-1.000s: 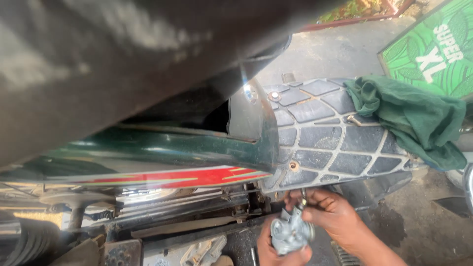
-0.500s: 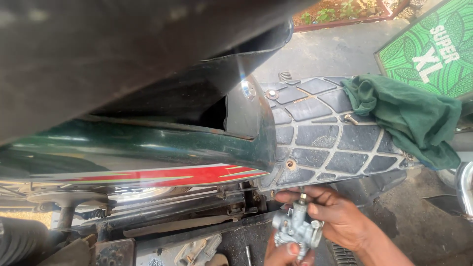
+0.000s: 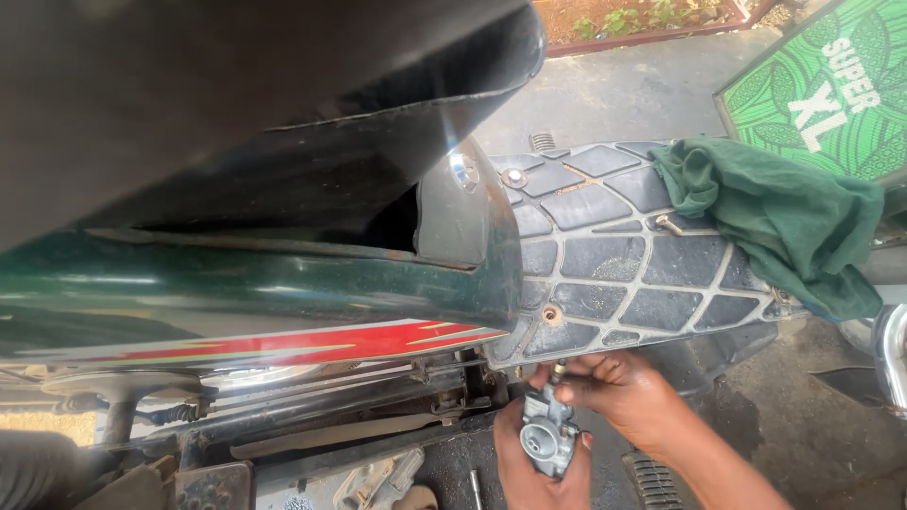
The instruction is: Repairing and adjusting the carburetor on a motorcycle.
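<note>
Both hands (image 3: 605, 416) grip a carburetor (image 3: 548, 436), its lower body hidden.

Dark green motorcycle fuel tank (image 3: 236, 293) w/ red stripe along its side. Behind it, grey plastic seat base w/ diamond grid (image 3: 614, 255), a crumpled dark green cloth (image 3: 784, 217) draped on its far end. Green leaf-pattern signboard (image 3: 831, 85) top right; chrome pipe (image 3: 888, 359) at right edge.

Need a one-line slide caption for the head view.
Both hands hold a small metal carburetor beside a dark green motorcycle.
</note>
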